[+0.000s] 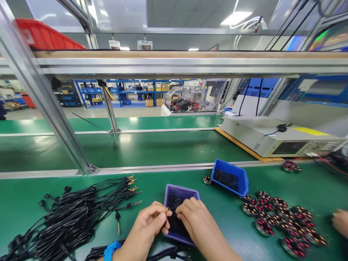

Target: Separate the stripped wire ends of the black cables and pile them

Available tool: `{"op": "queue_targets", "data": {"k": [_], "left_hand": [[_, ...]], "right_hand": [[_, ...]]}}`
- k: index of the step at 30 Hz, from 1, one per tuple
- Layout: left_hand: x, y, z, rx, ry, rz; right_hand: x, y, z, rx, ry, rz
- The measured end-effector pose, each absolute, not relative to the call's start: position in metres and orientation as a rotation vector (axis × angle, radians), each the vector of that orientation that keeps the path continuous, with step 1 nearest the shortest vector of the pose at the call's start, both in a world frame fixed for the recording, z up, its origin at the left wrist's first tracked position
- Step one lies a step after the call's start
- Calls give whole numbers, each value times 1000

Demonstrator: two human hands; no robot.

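My left hand (148, 226), with a blue band (111, 250) at its wrist, pinches the end of a black cable whose thin yellow and orange wires (166, 210) stick out past the fingertips. Close beside it, my right hand (195, 219) is over a purple bin (182, 188), thumb and fingers drawn together. Whatever lies between those fingertips is too small to make out. Many small black pieces (174, 201) fill the bin, partly hidden by both hands. Below the hands, more black cable (172, 252) lies on the green table.
A pile of black cables (67, 217) covers the left side. A blue bin (231, 177) of black pieces stands right of centre, near many round copper-wound motor stators (282, 217). Another person's hand (341, 221) is at the right edge. A grey instrument (282, 137) stands behind.
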State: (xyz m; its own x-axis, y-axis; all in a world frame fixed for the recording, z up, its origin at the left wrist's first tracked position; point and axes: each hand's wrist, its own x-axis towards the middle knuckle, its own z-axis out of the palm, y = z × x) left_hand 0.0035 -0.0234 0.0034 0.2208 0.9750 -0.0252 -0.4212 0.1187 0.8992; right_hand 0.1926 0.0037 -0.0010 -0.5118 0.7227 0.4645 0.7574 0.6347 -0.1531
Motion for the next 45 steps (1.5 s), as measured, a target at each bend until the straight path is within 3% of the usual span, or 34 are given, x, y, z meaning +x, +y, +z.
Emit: {"op": "queue_targets", "data": {"k": [10,19,45], "left_hand": [[4,-17,-10,1117,1001,1156],[3,-18,-12,1223,1088,1202],[3,-22,-6,1193,1048,1140]], "right_hand": [[186,-10,15,-1003,-2218,130],[187,-14,36,-876,-2083,98],[189,-12,19,-966,-2135,89]]}}
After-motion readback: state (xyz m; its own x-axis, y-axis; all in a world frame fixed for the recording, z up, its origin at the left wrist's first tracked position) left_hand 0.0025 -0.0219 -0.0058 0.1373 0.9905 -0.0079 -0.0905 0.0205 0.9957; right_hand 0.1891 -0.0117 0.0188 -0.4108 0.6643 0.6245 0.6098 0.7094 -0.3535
